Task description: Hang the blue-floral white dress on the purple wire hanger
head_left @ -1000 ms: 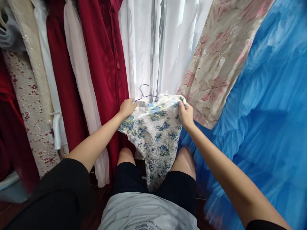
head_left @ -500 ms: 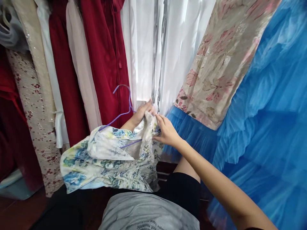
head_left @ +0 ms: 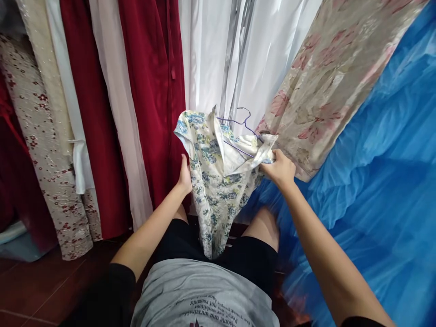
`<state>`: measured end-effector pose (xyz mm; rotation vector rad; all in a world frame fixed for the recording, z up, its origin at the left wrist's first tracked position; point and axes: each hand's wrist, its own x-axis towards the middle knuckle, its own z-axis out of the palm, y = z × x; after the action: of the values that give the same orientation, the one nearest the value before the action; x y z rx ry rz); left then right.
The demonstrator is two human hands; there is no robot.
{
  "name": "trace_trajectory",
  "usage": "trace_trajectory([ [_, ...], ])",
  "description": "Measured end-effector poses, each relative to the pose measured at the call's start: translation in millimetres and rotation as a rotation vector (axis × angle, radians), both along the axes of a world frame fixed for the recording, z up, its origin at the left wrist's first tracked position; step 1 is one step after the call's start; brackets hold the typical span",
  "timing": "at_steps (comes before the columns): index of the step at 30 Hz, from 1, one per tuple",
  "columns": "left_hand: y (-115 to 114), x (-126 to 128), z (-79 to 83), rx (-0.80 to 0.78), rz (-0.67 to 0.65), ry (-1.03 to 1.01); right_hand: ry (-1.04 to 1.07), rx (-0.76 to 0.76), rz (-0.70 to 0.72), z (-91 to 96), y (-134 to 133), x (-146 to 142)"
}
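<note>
A white garment (head_left: 213, 172) with a blue, green and yellow floral print hangs spread in front of my knees. Its collar stands up and the neck opening faces me. A thin purple hanger (head_left: 250, 127) runs through the neck, with its hook pointing away from me. My left hand (head_left: 185, 175) is at the garment's left side, thumb raised and the other fingers hidden behind the cloth. At the right shoulder, my right hand (head_left: 281, 169) pinches the fabric beside the hanger. The garment's lower end tapers down between my thighs.
Dark red dresses (head_left: 150, 91), a pale pink one (head_left: 116, 91) and a sequined one (head_left: 66, 190) hang at left. White cloth (head_left: 207, 59) hangs ahead. A floral skirt (head_left: 313, 100) and blue tulle (head_left: 381, 204) crowd the right. A grey-blue tub (head_left: 20, 245) sits on the tiled floor (head_left: 47, 290).
The garment has swung upright from lying sideways across my lap, and the hanger hook has moved right. My hands, close together before, are now apart at either side of it.
</note>
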<state>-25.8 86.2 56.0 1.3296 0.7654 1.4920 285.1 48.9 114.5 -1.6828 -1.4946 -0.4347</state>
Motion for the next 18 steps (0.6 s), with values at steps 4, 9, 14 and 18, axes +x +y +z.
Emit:
trace_trajectory([
  [4, -4.3, 7.0, -55.7, -0.017, 0.118, -0.232, -0.113, 0.03, 0.079, 20.3, -1.0, -13.8],
  [9, -36.5, 23.1, -110.7, -0.2, 0.067, -0.231, -0.208, 0.055, 0.271, 1.9, -5.0, 5.6],
  [14, -65.6, 34.7, -134.6, -0.225, 0.031, -0.18, 0.064, 0.399, 0.183, -56.7, -26.4, -3.1],
  [18, -75.4, 42.4, -136.4, -0.162, 0.081, -0.162, 0.811, 0.421, 0.291, -129.1, -55.6, -68.5],
])
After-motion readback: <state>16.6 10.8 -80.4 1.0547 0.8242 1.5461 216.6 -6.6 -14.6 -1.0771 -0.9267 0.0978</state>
